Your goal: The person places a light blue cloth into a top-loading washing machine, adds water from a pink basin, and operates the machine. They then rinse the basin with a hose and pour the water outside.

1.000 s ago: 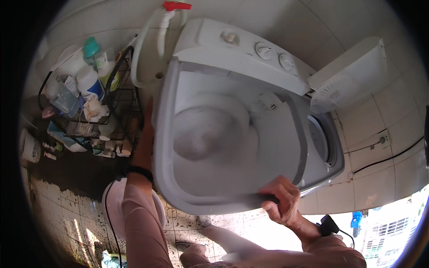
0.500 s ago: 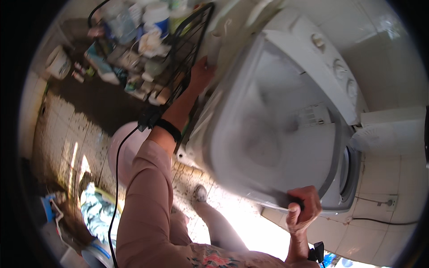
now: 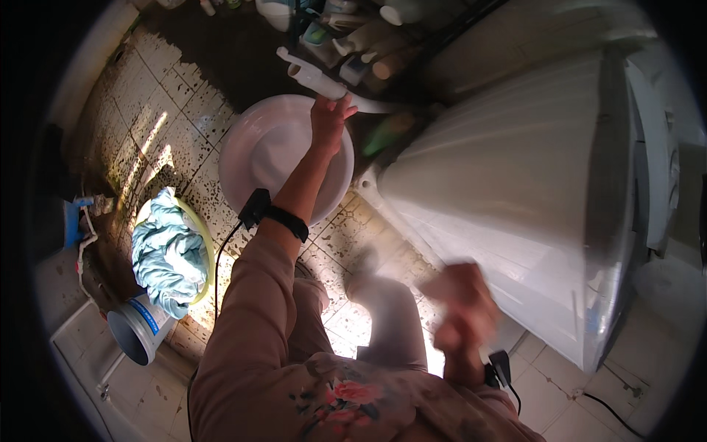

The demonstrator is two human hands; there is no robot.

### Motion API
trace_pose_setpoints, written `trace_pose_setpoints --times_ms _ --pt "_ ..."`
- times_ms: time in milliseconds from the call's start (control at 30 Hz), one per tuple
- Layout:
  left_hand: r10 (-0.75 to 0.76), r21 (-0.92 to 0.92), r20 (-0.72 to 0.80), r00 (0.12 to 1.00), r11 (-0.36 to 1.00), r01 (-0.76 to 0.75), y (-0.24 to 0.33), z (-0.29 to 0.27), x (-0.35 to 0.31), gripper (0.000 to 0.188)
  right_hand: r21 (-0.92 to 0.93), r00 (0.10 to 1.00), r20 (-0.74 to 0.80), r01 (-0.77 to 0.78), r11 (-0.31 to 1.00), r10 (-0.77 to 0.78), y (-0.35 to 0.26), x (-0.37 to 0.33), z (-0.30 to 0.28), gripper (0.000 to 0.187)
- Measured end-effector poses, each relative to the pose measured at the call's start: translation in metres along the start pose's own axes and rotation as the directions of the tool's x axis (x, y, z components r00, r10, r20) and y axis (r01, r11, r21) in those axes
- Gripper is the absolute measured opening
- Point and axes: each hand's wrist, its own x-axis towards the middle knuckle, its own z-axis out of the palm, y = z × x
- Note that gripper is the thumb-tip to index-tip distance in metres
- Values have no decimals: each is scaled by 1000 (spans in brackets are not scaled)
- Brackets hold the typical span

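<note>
Above the far rim of a pink basin (image 3: 233, 158), my left hand (image 3: 328, 124) is closed on the white end of a drain hose (image 3: 321, 82). From that hand the hose's paler length trails right, toward the washing machine. My right hand (image 3: 462, 298), smeared by motion, hovers near the lower side of the white washing machine (image 3: 508, 184). Whether its fingers are closed cannot be made out, and no object shows in it. The machine's side panel faces me, its control panel at the far right.
Bluish cloth (image 3: 171, 250) fills a yellow-green tub (image 3: 208, 265) at the left, with a grey bucket (image 3: 140, 331) beside it. Bottles and containers (image 3: 353, 70) crowd a dark rack at the top. A green object (image 3: 383, 134) lies by the machine. Speckled floor tiles (image 3: 166, 99) are dark with wet.
My view has swung down and left. The left hand has brought the hose end over the basin. My right hand has come off the machine's rim.
</note>
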Motion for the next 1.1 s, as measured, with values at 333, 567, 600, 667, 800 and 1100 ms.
trace_pose_setpoints --times_ms 333,567,600,667,800,1100 --pt "-232 -283 -200 952 944 170 -111 -139 -37 28 620 456 448 -778 100 769 297 -37 300 50" --pt "-361 -528 206 909 741 414 -196 -215 -24 30 800 539 596 -467 -377 595 379 -30 365 32" --pt "-361 -542 180 915 740 399 -201 -218 -21 31 784 484 605 -500 -367 632 384 -31 370 27" --pt "-474 -530 39 879 736 421 -208 -218 -19 34 760 430 615 -545 -353 660 392 -32 377 19" --pt "-621 -513 -4 784 674 531 -215 -221 -33 35 731 352 545 -645 -225 761 403 -31 385 28" --pt "177 834 -318 932 520 185 -217 -220 -52 28 669 298 469 -734 -114 831 405 -22 381 25"
